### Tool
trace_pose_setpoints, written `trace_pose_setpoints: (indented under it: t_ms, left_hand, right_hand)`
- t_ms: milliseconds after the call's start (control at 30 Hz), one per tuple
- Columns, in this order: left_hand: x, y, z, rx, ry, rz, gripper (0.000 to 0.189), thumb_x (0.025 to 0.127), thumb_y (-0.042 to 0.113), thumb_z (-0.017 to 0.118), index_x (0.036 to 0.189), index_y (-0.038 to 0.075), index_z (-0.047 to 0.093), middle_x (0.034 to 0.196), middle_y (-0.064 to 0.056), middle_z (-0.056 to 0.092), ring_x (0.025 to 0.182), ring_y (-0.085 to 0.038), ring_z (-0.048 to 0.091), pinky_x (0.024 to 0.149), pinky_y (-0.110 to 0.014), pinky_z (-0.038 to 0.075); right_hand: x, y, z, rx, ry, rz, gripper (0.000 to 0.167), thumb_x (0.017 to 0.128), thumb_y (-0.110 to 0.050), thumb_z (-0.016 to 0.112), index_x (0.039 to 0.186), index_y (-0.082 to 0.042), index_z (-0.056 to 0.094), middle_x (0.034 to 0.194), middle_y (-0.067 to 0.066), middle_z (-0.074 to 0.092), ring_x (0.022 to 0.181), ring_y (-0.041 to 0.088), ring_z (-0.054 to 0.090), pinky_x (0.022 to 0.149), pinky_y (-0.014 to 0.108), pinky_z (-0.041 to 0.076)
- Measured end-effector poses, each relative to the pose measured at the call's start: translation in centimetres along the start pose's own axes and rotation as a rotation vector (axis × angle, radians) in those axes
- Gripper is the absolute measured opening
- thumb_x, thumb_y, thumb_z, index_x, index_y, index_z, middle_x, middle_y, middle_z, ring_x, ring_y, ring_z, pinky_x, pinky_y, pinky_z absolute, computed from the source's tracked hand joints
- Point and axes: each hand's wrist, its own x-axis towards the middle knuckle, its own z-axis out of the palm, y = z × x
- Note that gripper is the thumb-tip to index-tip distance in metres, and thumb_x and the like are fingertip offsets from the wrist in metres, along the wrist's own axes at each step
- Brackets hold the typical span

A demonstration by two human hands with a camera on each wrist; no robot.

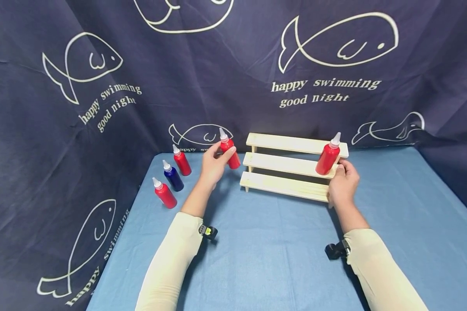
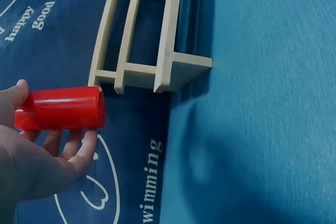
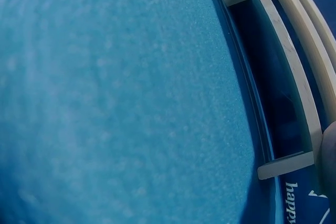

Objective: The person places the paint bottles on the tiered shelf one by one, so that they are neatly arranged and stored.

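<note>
My left hand (image 1: 214, 164) holds a red squeeze bottle (image 1: 230, 153) with a white pointed nozzle, just left of a three-tier wooden display rack (image 1: 280, 183). In the left wrist view the thumb lies on one side of the bottle (image 2: 63, 108) and the fingers on the other; its base points toward the rack (image 2: 165, 69). At the rack's right end, my right hand (image 1: 344, 183) grips the wood with thumb and fingers. Another red bottle (image 1: 328, 159) stands upright on the middle tier, close beside that hand. The right wrist view catches only a bit of a finger (image 3: 329, 148) at the rack's end.
On the left of the blue cloth-covered table (image 1: 264, 259) stand a red bottle (image 1: 182, 163), a dark blue bottle (image 1: 174, 179) and another red bottle (image 1: 165, 195), in a slanting row. A navy curtain (image 1: 225, 86) with fish outlines hangs behind the rack and along the left side.
</note>
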Motion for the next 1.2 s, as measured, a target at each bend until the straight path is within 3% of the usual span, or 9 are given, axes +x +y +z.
trace_pose_setpoints:
  t_ms: [200, 433, 633, 800, 967, 1200]
  left_hand:
    - [-0.1, 0.1, 0.6, -0.009, -0.007, 0.004, 0.050, 0.094, 0.026, 0.081, 0.140, 0.012, 0.068, 0.121, -0.015, 0.073, 0.089, -0.011, 0.065, 0.078, -0.021, 0.059]
    - [-0.6, 0.3, 1.5, -0.018, -0.018, 0.033, 0.044, 0.094, 0.022, 0.081, 0.135, 0.010, 0.071, 0.117, -0.017, 0.074, 0.086, -0.008, 0.065, 0.077, -0.019, 0.057]
    - [-0.9, 0.4, 2.3, -0.031, -0.046, 0.050, 0.041, 0.095, 0.018, 0.079, 0.135, 0.010, 0.072, 0.118, -0.018, 0.074, 0.085, -0.007, 0.065, 0.079, -0.018, 0.056]
    - [-1.1, 0.3, 3.1, -0.052, -0.060, 0.067, 0.038, 0.094, 0.016, 0.080, 0.131, 0.009, 0.073, 0.115, -0.018, 0.075, 0.087, -0.008, 0.066, 0.082, -0.021, 0.057]
    - [-1.4, 0.4, 4.2, -0.037, -0.095, 0.123, 0.041, 0.093, 0.015, 0.082, 0.132, 0.007, 0.072, 0.122, -0.018, 0.075, 0.101, -0.015, 0.070, 0.093, -0.025, 0.056]
    - [-2.0, 0.6, 5.4, -0.016, -0.123, 0.170, 0.044, 0.092, 0.013, 0.083, 0.134, 0.006, 0.072, 0.122, -0.018, 0.075, 0.106, -0.026, 0.070, 0.078, -0.020, 0.054]
  right_hand:
    - [-0.3, -0.2, -0.1, -0.015, -0.004, 0.009, 0.034, 0.112, -0.011, 0.045, 0.137, -0.001, 0.065, 0.113, -0.005, 0.061, 0.109, 0.006, 0.052, 0.090, 0.020, 0.043]
    - [-0.4, 0.0, -0.1, -0.004, -0.006, 0.009, 0.033, 0.111, -0.012, 0.046, 0.136, -0.002, 0.066, 0.113, -0.005, 0.062, 0.102, 0.007, 0.053, 0.076, 0.018, 0.044]
    - [-0.4, 0.2, -0.1, -0.001, -0.007, 0.007, 0.034, 0.112, -0.012, 0.044, 0.137, -0.002, 0.066, 0.119, 0.001, 0.063, 0.109, 0.010, 0.054, 0.083, 0.019, 0.045]
    - [-0.4, 0.3, 0.0, 0.007, -0.017, 0.005, 0.034, 0.111, -0.012, 0.044, 0.137, -0.001, 0.065, 0.116, -0.004, 0.063, 0.111, 0.008, 0.053, 0.090, 0.020, 0.044]
    - [0.0, 0.4, -0.2, -0.005, -0.021, -0.068, 0.032, 0.110, -0.007, 0.045, 0.132, 0.004, 0.065, 0.112, -0.006, 0.064, 0.112, 0.008, 0.054, 0.096, 0.019, 0.043]
    - [-0.1, 0.2, -0.3, -0.034, -0.029, -0.074, 0.033, 0.111, -0.009, 0.045, 0.133, 0.005, 0.064, 0.117, 0.002, 0.065, 0.119, 0.014, 0.055, 0.098, 0.020, 0.042]
